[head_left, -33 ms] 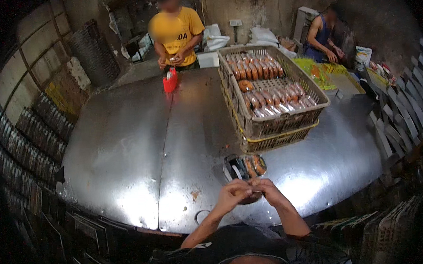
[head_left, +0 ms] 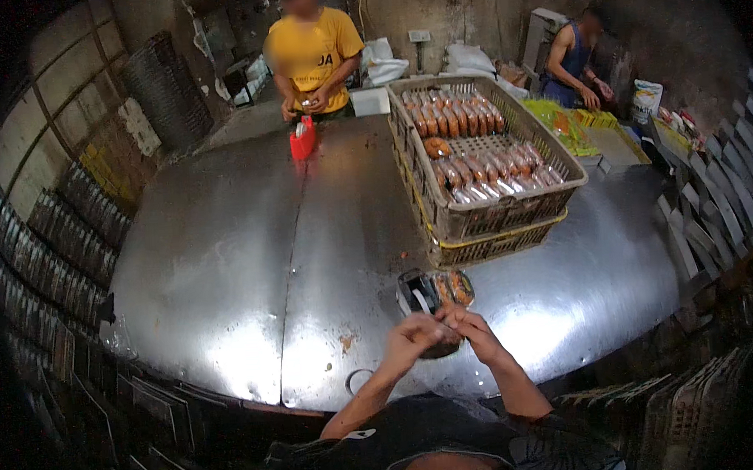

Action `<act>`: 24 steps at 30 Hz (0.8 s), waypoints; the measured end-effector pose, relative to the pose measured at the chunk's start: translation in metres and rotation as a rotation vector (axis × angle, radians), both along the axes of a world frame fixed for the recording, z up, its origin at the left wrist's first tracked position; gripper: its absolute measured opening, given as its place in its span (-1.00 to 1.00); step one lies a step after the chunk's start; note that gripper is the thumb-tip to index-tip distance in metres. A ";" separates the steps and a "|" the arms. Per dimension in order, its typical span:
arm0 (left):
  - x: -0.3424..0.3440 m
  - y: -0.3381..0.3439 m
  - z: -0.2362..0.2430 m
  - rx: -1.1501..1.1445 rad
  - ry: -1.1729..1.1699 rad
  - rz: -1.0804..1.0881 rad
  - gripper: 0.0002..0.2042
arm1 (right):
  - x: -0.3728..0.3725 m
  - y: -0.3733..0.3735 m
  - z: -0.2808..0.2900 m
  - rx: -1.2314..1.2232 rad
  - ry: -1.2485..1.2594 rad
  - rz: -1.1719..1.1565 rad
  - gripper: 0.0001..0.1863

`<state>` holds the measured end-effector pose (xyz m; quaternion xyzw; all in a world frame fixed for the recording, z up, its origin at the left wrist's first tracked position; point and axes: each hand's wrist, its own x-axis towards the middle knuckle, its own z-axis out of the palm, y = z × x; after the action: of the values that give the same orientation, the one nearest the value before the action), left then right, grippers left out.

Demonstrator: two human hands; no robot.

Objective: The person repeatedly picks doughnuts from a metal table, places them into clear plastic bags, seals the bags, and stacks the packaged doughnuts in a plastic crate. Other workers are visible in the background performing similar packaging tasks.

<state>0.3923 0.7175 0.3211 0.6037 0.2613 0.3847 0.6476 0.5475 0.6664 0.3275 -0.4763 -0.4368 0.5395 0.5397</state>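
My right hand [head_left: 470, 327] pinches the gathered top of a clear bag holding a brown bread roll [head_left: 440, 349]. My left hand [head_left: 412, 335] is closed with its fingertips at the same gathered top; the exact grip is partly hidden. The bag hangs below the fingers, over the near edge of the metal table [head_left: 208, 269]. Just beyond my hands stands a dark tape dispenser [head_left: 415, 292] with a pale roll. Touching its right side or close to it lie bagged brown breads [head_left: 453, 288] with shiny wrapping.
Two stacked plastic crates [head_left: 499, 214] stand ahead, the upper one holding rows of bagged breads [head_left: 460, 118]. A red holder [head_left: 303, 141] sits at the far edge before a co-worker in yellow [head_left: 320, 55]. Another person [head_left: 568, 63] works far right. Metal trays [head_left: 62, 243] line the left.
My left hand has shifted slightly left and turned at the bag's top. My right hand has stayed nearly in place, still pinching the bag.
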 end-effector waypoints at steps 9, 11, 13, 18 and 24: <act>0.004 -0.014 0.012 -0.229 -0.342 0.325 -0.72 | -0.015 0.000 0.018 0.180 -0.052 -0.178 -0.75; 0.000 -0.001 0.018 -0.404 -0.025 0.182 -0.69 | -0.017 -0.002 0.023 0.198 -0.070 -0.190 -0.76; 0.001 0.006 0.020 -0.306 0.010 0.069 -0.78 | -0.018 -0.002 0.027 0.180 -0.090 -0.191 -0.77; 0.004 0.002 0.016 0.010 -0.069 0.164 -0.86 | -0.018 0.003 0.030 0.160 -0.084 -0.263 -0.83; -0.012 0.017 0.019 0.190 0.229 -0.100 -0.83 | -0.009 0.006 0.040 0.209 -0.473 -0.112 -0.79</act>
<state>0.3806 0.7346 0.3402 0.7143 0.2658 0.3036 0.5718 0.5384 0.6723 0.3676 -0.5541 -0.5770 0.3343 0.4982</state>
